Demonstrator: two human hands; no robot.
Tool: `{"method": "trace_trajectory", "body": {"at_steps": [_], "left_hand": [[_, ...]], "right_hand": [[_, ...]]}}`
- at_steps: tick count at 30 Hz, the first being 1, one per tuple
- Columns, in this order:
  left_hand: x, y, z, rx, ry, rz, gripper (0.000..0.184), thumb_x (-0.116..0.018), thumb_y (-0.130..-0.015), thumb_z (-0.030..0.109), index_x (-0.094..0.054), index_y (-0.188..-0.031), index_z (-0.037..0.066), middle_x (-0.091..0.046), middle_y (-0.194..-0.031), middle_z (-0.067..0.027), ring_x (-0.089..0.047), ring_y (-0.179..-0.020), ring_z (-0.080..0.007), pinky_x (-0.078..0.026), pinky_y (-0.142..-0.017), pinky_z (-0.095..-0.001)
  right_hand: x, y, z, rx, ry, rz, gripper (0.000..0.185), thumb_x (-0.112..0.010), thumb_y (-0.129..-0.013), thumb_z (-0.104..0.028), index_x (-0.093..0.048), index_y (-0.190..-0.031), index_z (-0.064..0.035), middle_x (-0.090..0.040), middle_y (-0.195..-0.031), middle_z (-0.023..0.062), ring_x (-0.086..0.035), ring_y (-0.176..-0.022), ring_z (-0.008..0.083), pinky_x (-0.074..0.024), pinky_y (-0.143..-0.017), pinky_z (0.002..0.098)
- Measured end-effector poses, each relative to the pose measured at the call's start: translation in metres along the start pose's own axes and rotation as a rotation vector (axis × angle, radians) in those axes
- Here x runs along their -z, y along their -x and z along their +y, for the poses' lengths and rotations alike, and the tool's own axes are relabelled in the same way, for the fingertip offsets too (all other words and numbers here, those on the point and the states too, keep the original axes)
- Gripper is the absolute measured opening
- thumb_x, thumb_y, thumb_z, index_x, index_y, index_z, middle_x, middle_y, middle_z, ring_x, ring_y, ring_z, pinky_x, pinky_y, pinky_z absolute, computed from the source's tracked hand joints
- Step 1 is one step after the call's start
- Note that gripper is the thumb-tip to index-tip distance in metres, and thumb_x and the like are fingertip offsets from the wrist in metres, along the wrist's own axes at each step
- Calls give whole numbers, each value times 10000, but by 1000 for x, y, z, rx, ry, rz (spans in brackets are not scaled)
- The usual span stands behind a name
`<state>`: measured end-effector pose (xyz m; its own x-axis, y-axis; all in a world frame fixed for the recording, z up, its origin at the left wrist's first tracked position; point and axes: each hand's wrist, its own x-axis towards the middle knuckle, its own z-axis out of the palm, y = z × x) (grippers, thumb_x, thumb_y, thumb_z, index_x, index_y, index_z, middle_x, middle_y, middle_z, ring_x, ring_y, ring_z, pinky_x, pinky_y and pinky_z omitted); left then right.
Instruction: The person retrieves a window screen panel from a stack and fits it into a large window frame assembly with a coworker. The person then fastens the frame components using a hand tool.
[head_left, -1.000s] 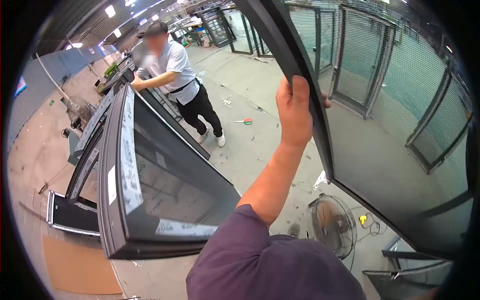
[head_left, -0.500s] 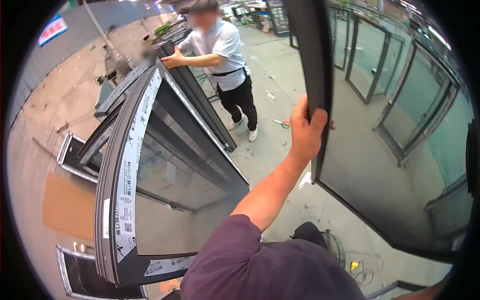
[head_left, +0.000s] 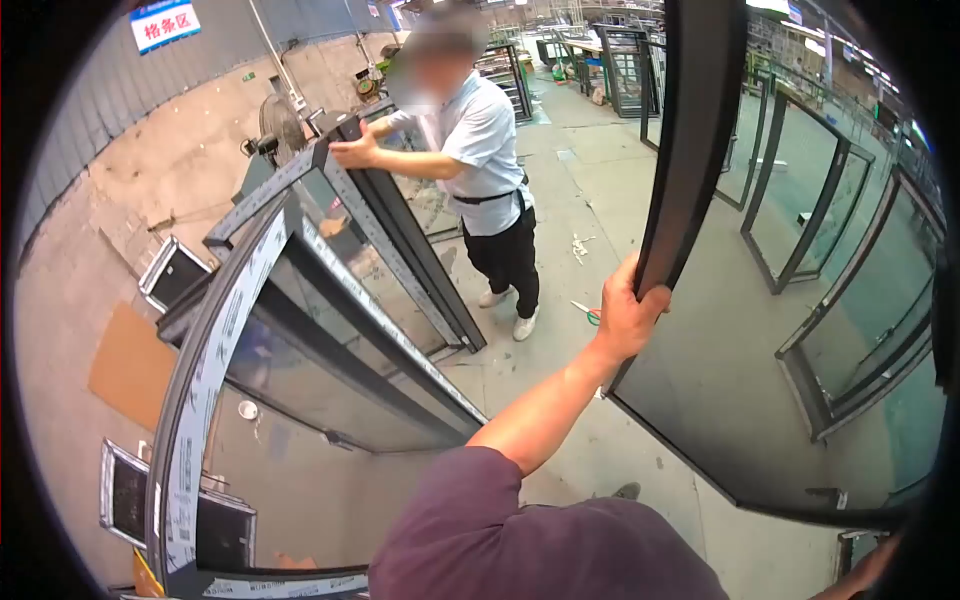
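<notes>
My left hand (head_left: 635,312) is closed around the left side rail of a tall, dark-framed window panel (head_left: 690,150), thumb in front and fingers wrapped behind. The panel stands upright and tilted on my right, its see-through sheet (head_left: 720,420) looking greyish. Only a bit of my right hand or forearm (head_left: 868,572) shows at the lower right edge, near the panel's bottom corner; its fingers are hidden. To my left stands a large glazed window frame (head_left: 225,310) with printed protective film along its edge.
A co-worker (head_left: 490,150) in a light shirt holds the top of another dark frame (head_left: 400,230) with both hands. Scissors (head_left: 588,313) lie on the floor. More frames (head_left: 800,190) stand at right. A brown board (head_left: 130,365) and a fan (head_left: 282,122) are at left.
My view has shifted, so most things sit lower in the picture. The gap between the filmed frame and the co-worker's frame looks wider. My left hand keeps its hold on the panel.
</notes>
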<state>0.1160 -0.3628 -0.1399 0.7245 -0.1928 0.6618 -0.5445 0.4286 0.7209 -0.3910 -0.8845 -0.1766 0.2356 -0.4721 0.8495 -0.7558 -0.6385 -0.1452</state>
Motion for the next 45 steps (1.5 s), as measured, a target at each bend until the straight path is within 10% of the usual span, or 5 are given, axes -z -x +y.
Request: {"method": "trace_trajectory", "body": {"at_steps": [5, 12, 21, 30, 45], "left_hand": [[-5, -72, -44, -17, 16, 143, 605, -652, -821, 588, -547, -1002, 21, -501, -681, 21, -485, -594, -65, -414, -530, -233], [49, -135, -122, 6, -24, 304, 590, -648, -812, 607, -536, -920, 39, -494, -698, 28, -474, -582, -66, -399, -518, -229], [156, -152, -241, 151, -403, 561, 697, -642, -754, 699, -538, -895, 24, -459, -690, 20, -477, -603, -114, -397, -526, -300], [221, -152, -318, 115, -608, 698, 737, -540, -772, 765, -492, -848, 34, -366, -682, 12, -372, -649, -109, -341, -553, -294], [232, -154, -298, 155, -732, 695, 707, -529, -824, 716, -532, -981, 26, -443, -765, 21, -405, -746, -94, -387, -648, -268]], "right_hand": [[-120, -7, -41, 339, -60, -33, 503, -305, -976, -172, -332, -1467, -67, -356, -1487, 177, -390, -1335, 306, -349, -1062, 364], [-221, -51, -189, -428, -809, -405, 556, -466, -993, -415, -478, -1356, 5, -608, -1229, 82, -545, -837, 132, -395, -592, 235], [-410, -39, -338, -480, -972, -587, 679, -537, -974, -350, -303, -1406, 119, -438, -1407, 220, -432, -1289, 252, -312, -1083, 345], [-469, -42, -483, -191, -1152, -684, 324, -544, -986, -302, -491, -962, 17, -431, -789, -24, -373, -722, 100, -336, -623, 257], [-564, -66, -533, -118, -1218, -1065, 355, -570, -962, -306, -537, -1145, -4, -547, -868, 7, -478, -704, 92, -410, -577, 236]]}}
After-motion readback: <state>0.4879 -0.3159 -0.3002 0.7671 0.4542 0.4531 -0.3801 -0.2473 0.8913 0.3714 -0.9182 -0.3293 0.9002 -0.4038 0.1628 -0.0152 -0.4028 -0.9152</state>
